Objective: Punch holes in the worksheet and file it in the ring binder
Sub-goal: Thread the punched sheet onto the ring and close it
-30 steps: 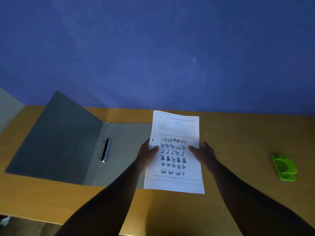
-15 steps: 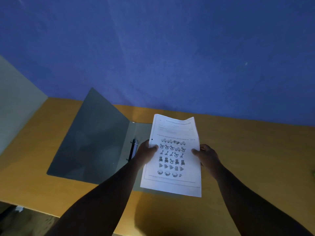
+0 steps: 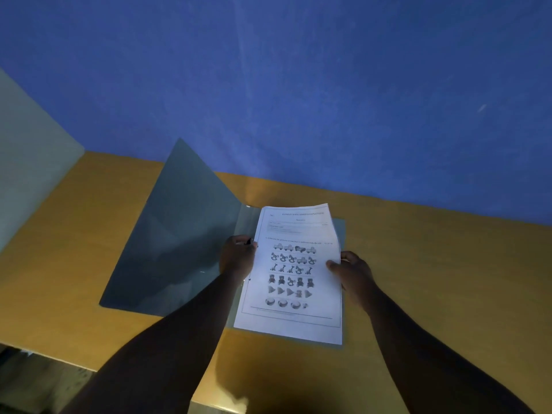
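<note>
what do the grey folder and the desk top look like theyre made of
Open grey ring binder: probably thin card or matte plastic; its raised cover stands as one flat sheet with soft glare. Orange-brown desk top: seemingly smooth wood-look laminate, faint grain, slight sheen.

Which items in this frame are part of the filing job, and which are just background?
Part of the job:
- white printed worksheet, held at both side edges
- open grey ring binder, lying on the table under the sheet
- left hand
- right hand

Just there:
- orange-brown wooden table
- blue wall
- pale panel at far left

The hole punch is not in view.
</note>
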Tool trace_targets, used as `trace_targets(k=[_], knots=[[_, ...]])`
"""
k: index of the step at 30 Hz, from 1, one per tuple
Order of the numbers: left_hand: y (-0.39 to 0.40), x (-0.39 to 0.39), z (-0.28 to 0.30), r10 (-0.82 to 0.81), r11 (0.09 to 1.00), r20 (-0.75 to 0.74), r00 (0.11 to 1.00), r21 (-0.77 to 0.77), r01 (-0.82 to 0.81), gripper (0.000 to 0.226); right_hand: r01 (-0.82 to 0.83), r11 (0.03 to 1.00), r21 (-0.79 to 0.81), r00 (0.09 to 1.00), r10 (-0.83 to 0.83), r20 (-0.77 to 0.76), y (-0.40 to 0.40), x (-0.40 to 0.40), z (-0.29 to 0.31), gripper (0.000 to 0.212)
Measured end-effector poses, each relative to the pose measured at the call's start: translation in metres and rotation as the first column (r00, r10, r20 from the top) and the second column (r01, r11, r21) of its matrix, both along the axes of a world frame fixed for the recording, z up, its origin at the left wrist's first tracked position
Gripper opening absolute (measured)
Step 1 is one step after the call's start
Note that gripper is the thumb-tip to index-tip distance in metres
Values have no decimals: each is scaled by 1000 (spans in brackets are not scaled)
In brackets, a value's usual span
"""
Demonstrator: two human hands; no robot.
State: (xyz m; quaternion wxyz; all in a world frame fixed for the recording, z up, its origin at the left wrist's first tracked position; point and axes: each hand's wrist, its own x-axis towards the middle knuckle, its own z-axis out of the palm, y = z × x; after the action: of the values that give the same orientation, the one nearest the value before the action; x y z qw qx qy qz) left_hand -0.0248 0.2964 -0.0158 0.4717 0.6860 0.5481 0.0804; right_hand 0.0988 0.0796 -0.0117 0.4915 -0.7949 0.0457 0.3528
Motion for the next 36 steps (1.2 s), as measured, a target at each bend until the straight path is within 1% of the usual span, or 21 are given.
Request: trace_targets(k=[3,7,13,20,28,33,36], knots=[[4,-1,-4,18,1000,-28,999,7,-18,19,18,1000,0,1000,-18,-1,6,-4,0,9],[7,-3,-11,37,999,3,999,-11,-37,23,38,999,6,999,-38,2,11,-8,-1,8],[12,-7,-15,19,999,-10,1000,29,-18,25,62,998,7,998,-62,16,17,-10,-3,8],[15,-7,-15,-3,1000,-1,1000,4,3,23,74,997,-2,997,-74,29,19,-12,-2,11],[12,-3,-17,43,997,51,998,-63,-40,27,76,997,-18,997,-75,35,16,-10,1,11],[9,-1,-18,71,994,78,994,-86,-64,24,77,997,-25,996,-76,38,13,-9,2,10],[6,-1,-17,59,996,70,996,-69,-54,24,82,997,-13,996,-82,31,12,-8,3,12]])
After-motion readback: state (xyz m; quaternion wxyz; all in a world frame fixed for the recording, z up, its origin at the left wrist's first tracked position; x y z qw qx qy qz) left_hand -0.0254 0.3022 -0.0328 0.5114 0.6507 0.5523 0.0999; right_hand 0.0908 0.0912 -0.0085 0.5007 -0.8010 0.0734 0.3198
